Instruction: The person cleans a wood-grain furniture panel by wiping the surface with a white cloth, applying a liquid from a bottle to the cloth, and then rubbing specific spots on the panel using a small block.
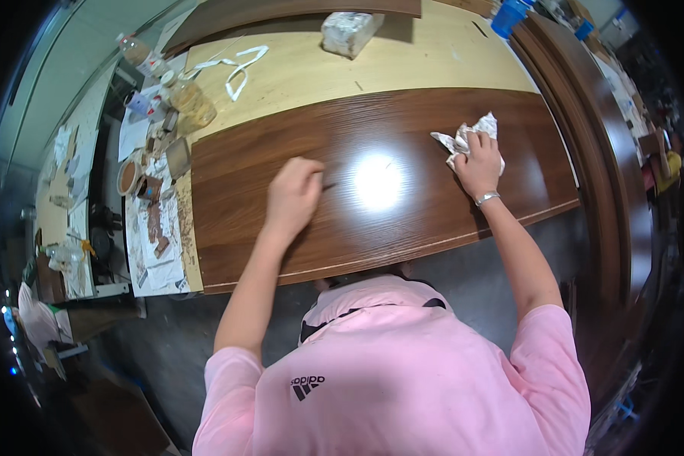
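Note:
A dark brown wood-grain panel (243,182) lies flat before me, with a bright glare near its middle. My right hand (479,163), a bracelet at its wrist, presses a crumpled white rag (488,125) onto the panel's right part. Its fingers are bent over the cloth. Over the left-middle of the panel, my left hand (296,190) is closed with curled fingers. A short dark streak shows on the panel beside its fingertips; whether the hand holds anything small is hidden.
Beyond the panel, a wrapped block (349,34) and a white strap (239,72) lie on the pale tabletop (441,64). Bottles, including a jar (191,102), and small pots (129,176) crowd the left side. Long brown boards (593,137) stand along the right.

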Motion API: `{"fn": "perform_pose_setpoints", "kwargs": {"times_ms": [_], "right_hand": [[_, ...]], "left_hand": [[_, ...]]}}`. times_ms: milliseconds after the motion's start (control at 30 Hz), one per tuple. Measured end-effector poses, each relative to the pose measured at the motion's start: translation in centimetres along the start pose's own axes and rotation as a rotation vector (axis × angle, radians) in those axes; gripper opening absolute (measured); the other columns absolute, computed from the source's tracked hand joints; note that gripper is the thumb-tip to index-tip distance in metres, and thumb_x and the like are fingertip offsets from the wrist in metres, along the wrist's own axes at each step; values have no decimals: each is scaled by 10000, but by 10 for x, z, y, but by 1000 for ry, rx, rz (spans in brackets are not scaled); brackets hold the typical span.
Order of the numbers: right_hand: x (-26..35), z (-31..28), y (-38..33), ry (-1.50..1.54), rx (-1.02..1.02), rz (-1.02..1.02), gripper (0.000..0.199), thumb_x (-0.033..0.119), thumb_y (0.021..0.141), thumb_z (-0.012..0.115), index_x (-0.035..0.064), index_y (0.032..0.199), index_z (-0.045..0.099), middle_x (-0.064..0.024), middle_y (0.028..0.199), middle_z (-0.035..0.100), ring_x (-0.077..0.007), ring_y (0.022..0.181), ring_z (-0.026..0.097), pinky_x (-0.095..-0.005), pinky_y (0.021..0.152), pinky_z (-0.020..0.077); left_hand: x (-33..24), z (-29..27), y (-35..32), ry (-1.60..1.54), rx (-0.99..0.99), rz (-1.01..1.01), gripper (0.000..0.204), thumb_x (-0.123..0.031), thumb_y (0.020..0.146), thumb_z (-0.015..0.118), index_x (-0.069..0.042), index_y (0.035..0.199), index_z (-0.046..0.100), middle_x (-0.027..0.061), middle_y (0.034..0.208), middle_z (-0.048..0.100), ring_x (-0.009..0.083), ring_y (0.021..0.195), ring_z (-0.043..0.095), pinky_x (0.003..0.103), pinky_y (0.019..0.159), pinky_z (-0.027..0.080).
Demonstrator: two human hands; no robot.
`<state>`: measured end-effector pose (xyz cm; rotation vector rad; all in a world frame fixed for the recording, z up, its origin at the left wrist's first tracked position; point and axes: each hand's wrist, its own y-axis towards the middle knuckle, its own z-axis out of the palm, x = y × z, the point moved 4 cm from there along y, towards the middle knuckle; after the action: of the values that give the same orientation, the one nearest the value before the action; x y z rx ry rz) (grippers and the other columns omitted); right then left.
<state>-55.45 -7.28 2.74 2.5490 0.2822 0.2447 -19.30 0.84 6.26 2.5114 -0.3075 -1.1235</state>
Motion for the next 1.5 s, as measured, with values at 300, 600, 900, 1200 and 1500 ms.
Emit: {"fn": "perform_pose_setpoints", "kwargs": {"times_ms": [300,600,900,1200,1500], "right_hand": [[-4,-2,0,51,-24,78,320,177,709,615,75,1012,624,-116,1015,580,-322,967,545,-450,837,462],[-9,-1,-1,70,14,120,303,190,707,626,95,994,629,-107,1002,574,-307,977,543,-440,863,453],[-9,1,-4,81,66,155,306,219,737,624,106,1021,626,-106,1040,577,-303,1012,543,-444,897,438],[-9,2,-5,75,43,137,290,226,755,627,113,1022,624,-101,1039,575,-292,1015,543,-434,894,439],[-8,1,-5,80,54,137,301,230,754,624,111,1031,624,-104,1042,576,-294,1015,543,-437,885,440]], "left_hand": [[-14,102,42,48,178,238,190,39,820,643,-59,980,674,97,871,594,292,862,578,401,776,471],[-16,100,41,128,222,147,210,75,790,656,-52,955,677,80,880,628,280,859,594,385,766,476],[-12,101,32,51,174,170,159,76,797,658,-35,910,672,94,862,609,288,849,569,393,738,468],[-10,102,31,42,162,192,143,65,795,681,-24,908,678,103,820,579,284,805,560,395,715,459],[-15,98,18,56,142,150,129,58,807,679,-18,912,681,106,818,577,278,810,564,395,720,458]]}}
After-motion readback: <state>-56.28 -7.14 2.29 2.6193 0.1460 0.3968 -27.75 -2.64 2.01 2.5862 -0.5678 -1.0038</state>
